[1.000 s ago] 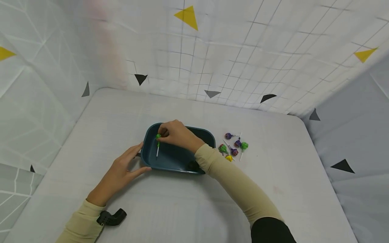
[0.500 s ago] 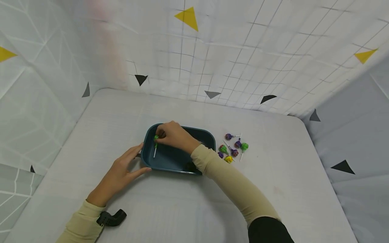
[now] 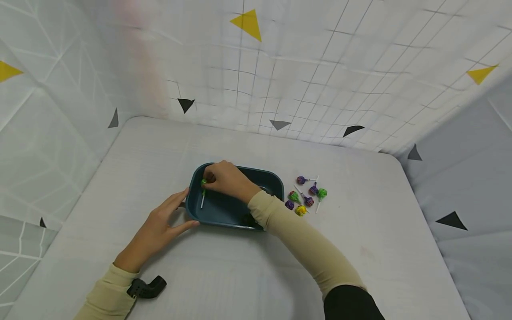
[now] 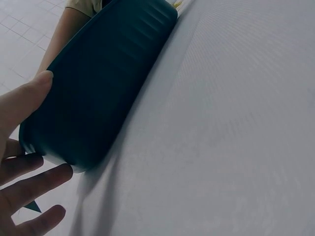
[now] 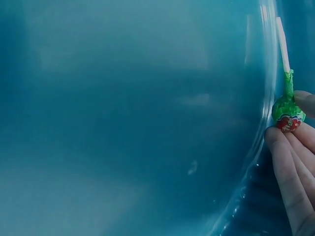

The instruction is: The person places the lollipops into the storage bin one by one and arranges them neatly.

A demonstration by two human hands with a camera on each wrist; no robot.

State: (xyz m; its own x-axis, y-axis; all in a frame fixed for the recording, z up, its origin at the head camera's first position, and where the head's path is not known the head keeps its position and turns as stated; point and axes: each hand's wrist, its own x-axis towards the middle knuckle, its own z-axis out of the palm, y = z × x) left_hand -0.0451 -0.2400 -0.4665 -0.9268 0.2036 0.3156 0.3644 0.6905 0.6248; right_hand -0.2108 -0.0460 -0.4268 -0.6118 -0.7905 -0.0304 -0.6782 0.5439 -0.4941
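Observation:
My right hand [image 3: 229,178] reaches into a dark teal tray [image 3: 224,209] and pinches a green-wrapped lollipop [image 3: 203,192] at the tray's left end. The right wrist view shows the lollipop [image 5: 288,110] close up, its white stick pointing away, between thumb and fingertips, right along the curved edge of the tray floor. My left hand [image 3: 158,224] lies at the tray's near left corner with fingers spread. In the left wrist view its thumb [image 4: 38,88] touches the rim while straight fingers [image 4: 44,187] rest against the end wall.
Several lollipops lie loose right of the tray, among them a yellow one [image 3: 301,210], a green one [image 3: 322,193] and a purple one [image 3: 301,180]. Something dark [image 3: 249,218] sits in the tray, partly behind my right sleeve [image 3: 296,231]. Patterned walls enclose the white table [image 3: 224,275].
My right hand has moved slightly left with the green lollipop, toward the tray's left end. A purple lollipop by the tray has come out from behind the right sleeve. The left hand stays put.

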